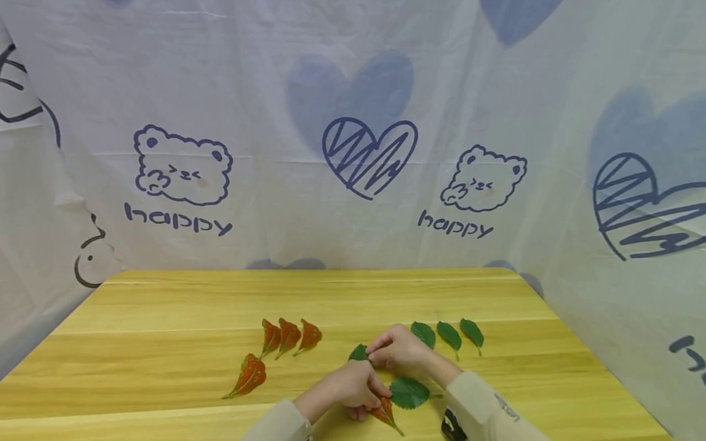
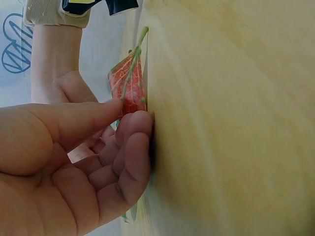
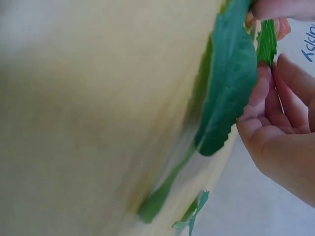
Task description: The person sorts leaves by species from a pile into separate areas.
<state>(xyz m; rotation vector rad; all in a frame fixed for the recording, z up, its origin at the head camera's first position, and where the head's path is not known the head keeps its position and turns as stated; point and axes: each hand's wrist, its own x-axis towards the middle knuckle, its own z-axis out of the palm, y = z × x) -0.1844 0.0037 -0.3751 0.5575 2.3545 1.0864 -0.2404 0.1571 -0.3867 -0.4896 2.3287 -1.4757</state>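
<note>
In the head view my left hand [image 1: 358, 384] is low over the table, pinching a red leaf [image 1: 385, 411] near its broad end. The left wrist view shows thumb and fingertips on that leaf [image 2: 130, 81], with its stem pointing away from the hand. My right hand [image 1: 404, 350] lies a little farther back. Its thumb and fingers pinch a small green leaf [image 1: 358, 353], seen in the right wrist view as a leaf [image 3: 267, 44] between the fingertips. Beside the left fingertips, a larger green leaf [image 1: 409, 392] rests on the table.
Three red leaves [image 1: 289, 334] stand in a row at the left, with another red leaf [image 1: 249, 375] nearer the front. On the right, three green leaves [image 1: 449, 336] form a row behind the right forearm. A printed cloth [image 1: 265, 122] hangs behind the wooden table [image 1: 165, 306].
</note>
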